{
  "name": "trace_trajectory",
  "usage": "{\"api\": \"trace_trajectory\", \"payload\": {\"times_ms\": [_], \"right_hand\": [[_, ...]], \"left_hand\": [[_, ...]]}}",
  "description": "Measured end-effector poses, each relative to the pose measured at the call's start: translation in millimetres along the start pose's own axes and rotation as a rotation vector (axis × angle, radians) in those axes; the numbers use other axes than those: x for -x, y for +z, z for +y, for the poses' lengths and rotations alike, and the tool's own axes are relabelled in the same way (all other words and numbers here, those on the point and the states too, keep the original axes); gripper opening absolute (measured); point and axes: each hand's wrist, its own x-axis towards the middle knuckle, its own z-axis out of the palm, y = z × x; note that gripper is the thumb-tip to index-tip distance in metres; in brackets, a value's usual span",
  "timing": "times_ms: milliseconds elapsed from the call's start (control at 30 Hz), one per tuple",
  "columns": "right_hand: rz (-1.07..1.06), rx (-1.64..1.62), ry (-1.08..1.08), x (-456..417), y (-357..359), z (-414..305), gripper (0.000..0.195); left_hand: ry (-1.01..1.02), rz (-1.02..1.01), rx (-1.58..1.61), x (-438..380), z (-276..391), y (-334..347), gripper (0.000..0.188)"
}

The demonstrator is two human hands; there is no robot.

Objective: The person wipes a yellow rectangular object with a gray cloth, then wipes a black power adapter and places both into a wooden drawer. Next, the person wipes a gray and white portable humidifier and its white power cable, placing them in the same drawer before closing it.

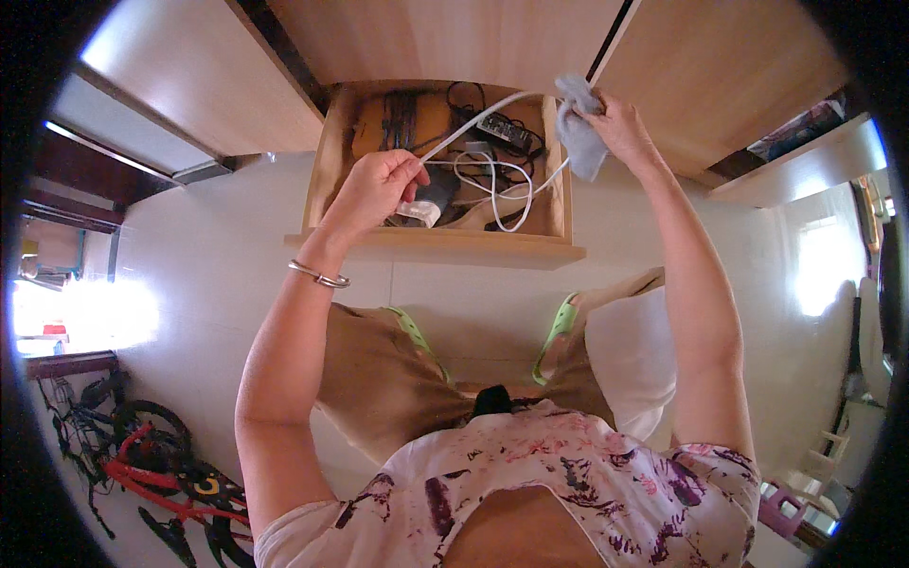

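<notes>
A white cable (477,119) arcs above a pulled-out wooden drawer (563,206). One part of it is pinched in my left hand (383,186), over the drawer's left side. At the upper right my right hand (619,128) grips a grey cloth (584,135), which is bunched around the cable's other stretch. Loose loops of the cable hang over the drawer's contents. Inside lie a black remote control (504,129), dark coiled cords (400,121) on an orange-brown item (369,128), and a dark and white object (422,209) partly hidden by my left hand.
Wooden cabinet fronts (440,42) rise behind the drawer. An open lower drawer or shelf (802,167) juts out at the right. My legs in brown trousers (383,369) and green shoes (561,330) are below. A red bicycle (153,476) stands at the lower left, a purple stool (781,508) at the lower right.
</notes>
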Motion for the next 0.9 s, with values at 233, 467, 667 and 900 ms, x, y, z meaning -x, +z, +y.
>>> {"api": "trace_trajectory", "payload": {"times_ms": [233, 467, 667, 900], "right_hand": [[0.105, -0.515, 0.142, 15, -15, -90, 0.033], [0.582, -1.001, 0.226, -6, -45, -49, 0.034], [0.073, -1.389, 0.400, 8, -4, -62, 0.036], [-0.483, -1.722, 0.332, 27, 30, -124, 0.042]], "left_hand": [[-0.094, -0.112, 0.371, -4, 16, 21, 0.025], [-0.136, -0.013, 0.389, -10, -2, 4, 0.023], [-0.037, -0.099, 0.606, -12, 8, 18, 0.015], [0.012, -0.148, 0.471, -12, 24, 40, 0.014]]}}
